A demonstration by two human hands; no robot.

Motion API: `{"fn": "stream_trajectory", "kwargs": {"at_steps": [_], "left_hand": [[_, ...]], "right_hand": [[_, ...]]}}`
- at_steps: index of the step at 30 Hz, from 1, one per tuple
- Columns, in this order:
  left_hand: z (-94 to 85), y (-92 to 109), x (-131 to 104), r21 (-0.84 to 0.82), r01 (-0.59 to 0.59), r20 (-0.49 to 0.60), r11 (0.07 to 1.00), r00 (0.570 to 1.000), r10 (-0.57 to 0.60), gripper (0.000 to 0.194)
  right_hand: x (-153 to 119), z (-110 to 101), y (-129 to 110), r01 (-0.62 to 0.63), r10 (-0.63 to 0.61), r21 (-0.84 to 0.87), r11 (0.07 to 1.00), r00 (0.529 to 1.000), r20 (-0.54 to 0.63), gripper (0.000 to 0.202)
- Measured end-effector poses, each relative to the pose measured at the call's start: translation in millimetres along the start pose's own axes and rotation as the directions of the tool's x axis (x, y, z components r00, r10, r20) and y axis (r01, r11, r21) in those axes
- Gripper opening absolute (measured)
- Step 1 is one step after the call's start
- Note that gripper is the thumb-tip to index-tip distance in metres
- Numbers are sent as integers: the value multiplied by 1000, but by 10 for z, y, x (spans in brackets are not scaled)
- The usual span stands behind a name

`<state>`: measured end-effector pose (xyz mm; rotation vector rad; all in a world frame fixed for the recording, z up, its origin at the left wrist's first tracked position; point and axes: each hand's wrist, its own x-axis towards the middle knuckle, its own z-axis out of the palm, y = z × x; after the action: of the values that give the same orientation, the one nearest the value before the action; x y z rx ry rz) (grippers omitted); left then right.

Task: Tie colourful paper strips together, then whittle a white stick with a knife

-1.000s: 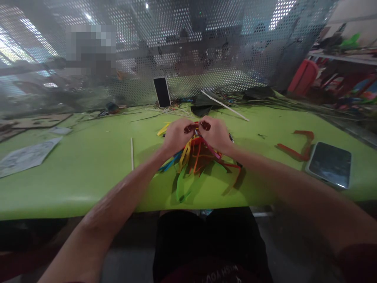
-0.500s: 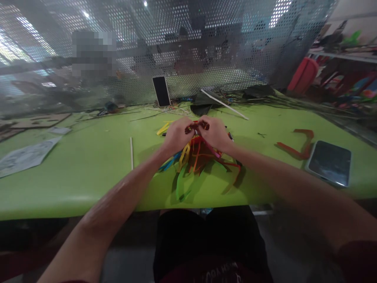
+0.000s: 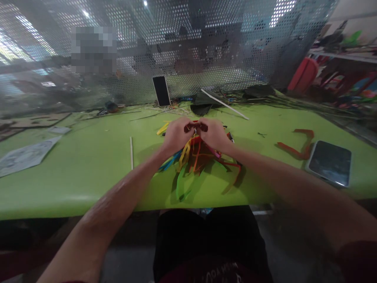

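Note:
Both hands meet over a bundle of bright coloured strips (image 3: 196,157) near the middle of the table. My left hand (image 3: 179,135) is closed in a pinch, thumb against fingertips, at the top of the bundle. Facing it, my right hand (image 3: 215,135) pinches at the same spot, its fingertips touching or nearly touching the left's. Red, orange and yellow strips fan out below the fingers. A green strip (image 3: 179,184) hangs toward the front edge, and blue strips (image 3: 170,163) stick out at the left. Fingers hide the exact piece being gripped.
A phone (image 3: 330,163) lies at the right beside a loose red strip (image 3: 302,155). Another phone (image 3: 161,91) leans upright at the back. A pale stick (image 3: 131,153) and a paper drawing (image 3: 28,156) lie left. A perforated metal screen (image 3: 188,51) stands behind the green table (image 3: 97,157).
The fingertips of both hands have drawn slightly closer together over the strips. The strips and everything around them look unmoved.

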<state>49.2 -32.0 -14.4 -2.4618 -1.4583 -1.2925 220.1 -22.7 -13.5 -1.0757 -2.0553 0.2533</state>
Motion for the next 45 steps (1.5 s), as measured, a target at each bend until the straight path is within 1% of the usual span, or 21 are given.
{"fn": "stream_trajectory", "kwargs": {"at_steps": [5,9,18,20,24,26,33,38,43,45], "left_hand": [[-5,7,6,-20,-5,-2,1000,1000,5,10],[-11,13,4,-4,-1,4,1000,1000,1,9],[-5,-2,-2,27,-15,-1,1000,1000,15,10],[-1,-5,-3,22,-10,-10,1000,1000,10,9],[0,0,2,-1,-7,-18,1000,1000,6,9],[-4,10,6,-16,-14,-22,1000,1000,14,10],[-22,35,10,-22,-26,-24,999,999,26,11],[-8,19,6,-38,-18,-14,999,1000,17,9],[-5,6,4,-8,-26,-18,1000,1000,26,10],[-3,5,4,-6,-25,-10,1000,1000,25,12]], "right_hand": [[7,-25,-19,-33,32,-19,999,999,-28,15],[6,-32,-25,-25,25,-5,1000,999,-33,16],[-24,42,23,-1,0,49,999,1000,20,14],[-19,35,14,2,-2,39,999,1000,20,14],[-2,-4,-20,-4,3,-28,1000,1000,-16,13],[1,-18,-29,-12,11,-35,999,1000,-29,15],[-4,-17,-21,-14,13,-9,1000,1000,-19,12],[-1,-20,-19,-22,22,-1,1000,1000,-11,15],[-1,-12,-9,28,-27,51,998,1000,-11,15],[-4,-14,-14,28,-28,58,998,1000,-3,16]]}}
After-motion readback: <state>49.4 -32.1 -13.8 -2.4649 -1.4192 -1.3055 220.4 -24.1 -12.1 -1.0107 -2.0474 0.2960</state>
